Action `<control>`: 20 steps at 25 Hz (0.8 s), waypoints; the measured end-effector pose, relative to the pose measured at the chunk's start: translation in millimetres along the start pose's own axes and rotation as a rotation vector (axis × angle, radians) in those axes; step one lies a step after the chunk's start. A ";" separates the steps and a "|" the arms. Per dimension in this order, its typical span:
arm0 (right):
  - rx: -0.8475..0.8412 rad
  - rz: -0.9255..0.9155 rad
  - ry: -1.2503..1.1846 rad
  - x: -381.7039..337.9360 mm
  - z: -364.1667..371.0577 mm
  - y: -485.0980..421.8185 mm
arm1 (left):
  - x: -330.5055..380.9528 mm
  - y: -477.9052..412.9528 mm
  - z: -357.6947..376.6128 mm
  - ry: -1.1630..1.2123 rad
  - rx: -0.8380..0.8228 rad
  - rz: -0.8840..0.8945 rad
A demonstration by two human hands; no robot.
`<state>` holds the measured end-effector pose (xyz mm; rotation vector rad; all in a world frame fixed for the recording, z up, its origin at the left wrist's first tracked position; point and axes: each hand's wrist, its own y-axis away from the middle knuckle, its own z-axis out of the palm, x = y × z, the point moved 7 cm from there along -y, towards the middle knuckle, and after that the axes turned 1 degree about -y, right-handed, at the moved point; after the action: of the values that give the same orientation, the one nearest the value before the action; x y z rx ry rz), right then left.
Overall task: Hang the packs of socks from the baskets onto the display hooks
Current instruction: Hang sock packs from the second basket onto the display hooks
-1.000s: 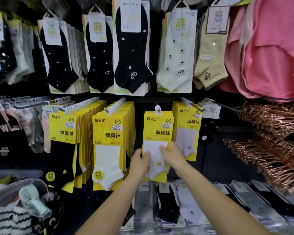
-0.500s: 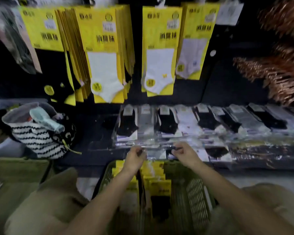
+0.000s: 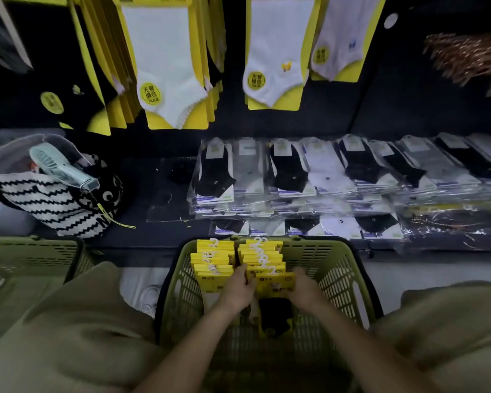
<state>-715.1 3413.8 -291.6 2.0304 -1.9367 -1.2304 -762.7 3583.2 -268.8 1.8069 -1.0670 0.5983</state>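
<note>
A green plastic basket (image 3: 340, 268) stands between my knees, holding two rows of yellow sock packs with white hangers: a left row (image 3: 211, 262) and a right row (image 3: 262, 256). Both hands are down inside it. My left hand (image 3: 240, 285) and my right hand (image 3: 302, 286) grip the two sides of the nearest pack (image 3: 275, 282) of the right row, a yellow card with a black sock below. On the wall above hang more yellow packs with white socks, one (image 3: 275, 55) in the middle and a thick bunch (image 3: 165, 63) to its left.
A low dark shelf (image 3: 159, 222) carries stacks of clear-wrapped black and white socks (image 3: 309, 177). A zigzag-patterned bag (image 3: 54, 199) with a small pale fan in it sits at the left. A second green basket (image 3: 31, 251) stands at the far left. Copper hangers (image 3: 471, 58) fill the upper right.
My view has dropped from the hooks to the basket. Both hands let go of the hung white-sock pack, came down into the basket and closed on the nearest yellow pack.
</note>
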 end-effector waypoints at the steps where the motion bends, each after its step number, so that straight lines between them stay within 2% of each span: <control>1: 0.008 0.000 -0.019 0.4 3.0 -1.2 | -2.3 -2.1 7.2 0.009 -0.031 -0.024; 4: 0.042 0.023 -0.112 0.8 2.5 -7.2 | -7.5 -12.7 16.0 0.058 -0.027 -0.085; 7: 0.056 -0.019 -0.091 -4.8 0.3 -13.6 | -14.1 -22.9 15.5 0.115 0.008 -0.120; 13: -0.030 -0.029 -0.252 -1.4 6.9 -17.4 | -19.6 -23.2 17.4 0.004 0.043 -0.080; 16: -0.050 -0.031 -0.322 10.8 11.2 -12.4 | -27.1 -20.3 27.0 -0.021 -0.035 -0.096; 20: -0.005 -0.096 -0.438 11.5 8.3 -10.4 | -21.6 -18.0 26.0 0.006 -0.016 -0.026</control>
<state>-713.0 3409.6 -308.6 1.9995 -2.0115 -1.8297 -759.2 3572.6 -305.4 1.8015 -1.0398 0.5785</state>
